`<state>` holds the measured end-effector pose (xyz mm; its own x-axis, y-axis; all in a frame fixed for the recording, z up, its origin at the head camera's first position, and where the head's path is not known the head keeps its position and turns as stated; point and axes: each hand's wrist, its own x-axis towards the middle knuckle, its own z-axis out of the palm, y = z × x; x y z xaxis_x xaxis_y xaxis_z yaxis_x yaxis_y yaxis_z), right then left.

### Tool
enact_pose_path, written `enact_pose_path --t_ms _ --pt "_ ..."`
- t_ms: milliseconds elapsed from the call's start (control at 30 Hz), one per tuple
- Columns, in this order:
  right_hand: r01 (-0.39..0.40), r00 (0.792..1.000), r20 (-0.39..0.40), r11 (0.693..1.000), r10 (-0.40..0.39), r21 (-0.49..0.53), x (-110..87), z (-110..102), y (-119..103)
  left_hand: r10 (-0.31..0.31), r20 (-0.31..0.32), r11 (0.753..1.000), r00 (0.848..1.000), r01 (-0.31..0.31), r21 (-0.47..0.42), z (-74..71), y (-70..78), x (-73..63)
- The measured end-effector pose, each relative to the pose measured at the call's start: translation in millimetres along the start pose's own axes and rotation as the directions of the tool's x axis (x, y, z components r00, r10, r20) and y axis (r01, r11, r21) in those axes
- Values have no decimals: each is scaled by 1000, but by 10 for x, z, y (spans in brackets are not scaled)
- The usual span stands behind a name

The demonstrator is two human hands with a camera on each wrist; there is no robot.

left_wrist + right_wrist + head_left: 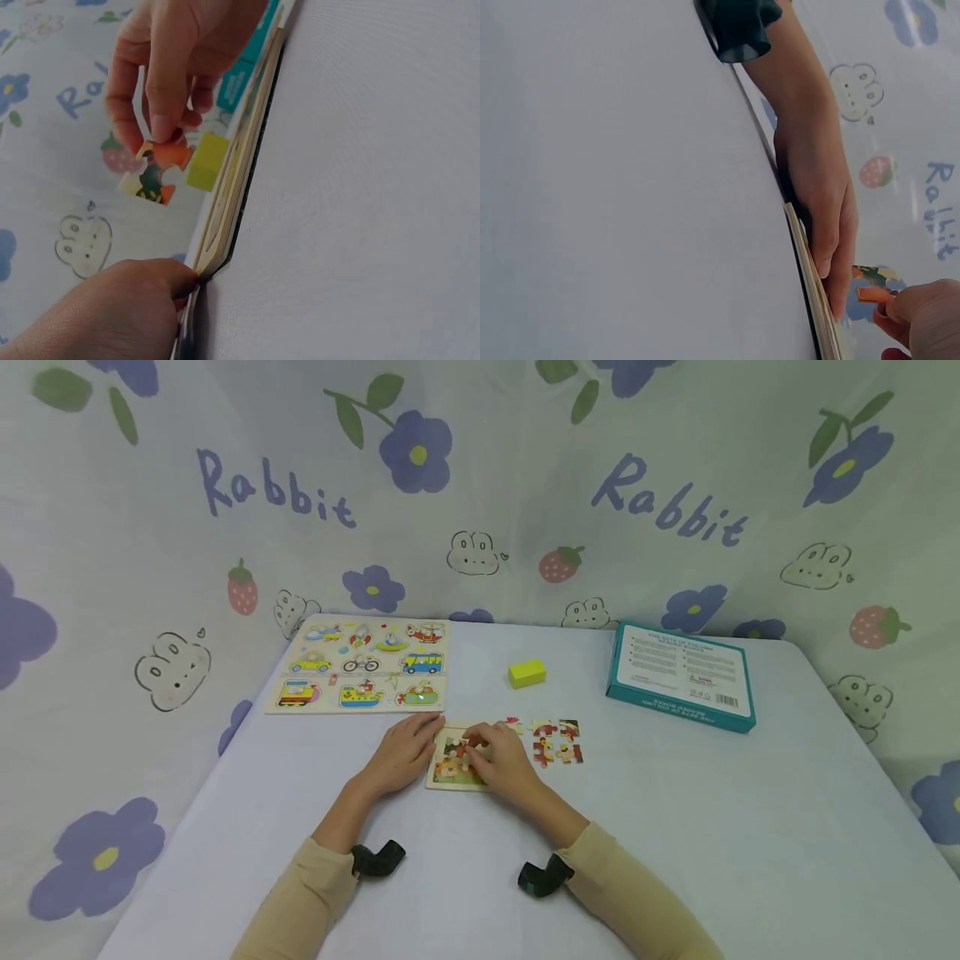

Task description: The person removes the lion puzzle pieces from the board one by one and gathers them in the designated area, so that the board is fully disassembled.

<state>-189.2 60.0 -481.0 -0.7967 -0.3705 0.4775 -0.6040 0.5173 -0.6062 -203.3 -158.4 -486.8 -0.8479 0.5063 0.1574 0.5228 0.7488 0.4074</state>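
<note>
A small wooden jigsaw tray [453, 788] lies flat on the table, with several picture pieces fitted in its left and lower part. My right hand [506, 763] is over the tray's right half and hides much of it. Between thumb and fingertips it pinches a jigsaw piece [163, 174], orange with dark green, raised above the tray in the left wrist view. My left hand [405, 752] rests at the tray's left edge, fingers extended, its thumb touching the tray's side. Several loose jigsaw pieces [572, 753] lie right of the tray, and another piece [513, 723] is partly hidden behind my right hand.
A larger wooden puzzle board [360, 711] with vehicle pictures lies behind my left hand. Beyond the tray is a yellow block [527, 674]. A teal and white box [678, 675] lies at the back right, and a patterned cloth [480, 510] hangs behind the table.
</note>
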Motion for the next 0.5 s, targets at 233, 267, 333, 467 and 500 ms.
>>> enact_pose_path --t_ms 233,267,333,467,500 --pt "-101 995 -14 994 102 44 -21 -210 33 4 -7 1000 1000 -4 5 7 13 3" --pt "-113 993 -15 992 114 46 -23 -243 39 5 -6 1000 1000 -5 3 6 15 1" --pt "-102 995 -20 994 103 49 -20 -303 68 4 -3 1000 1000 -4 -2 4 17 -3" --pt "-87 995 -39 996 89 34 -17 -418 132 4 -4 1000 1000 -4 -10 0 22 -10" --pt "-92 995 -40 995 93 35 -17 -450 142 3 -3 1000 1000 -3 -9 -1 22 -9"
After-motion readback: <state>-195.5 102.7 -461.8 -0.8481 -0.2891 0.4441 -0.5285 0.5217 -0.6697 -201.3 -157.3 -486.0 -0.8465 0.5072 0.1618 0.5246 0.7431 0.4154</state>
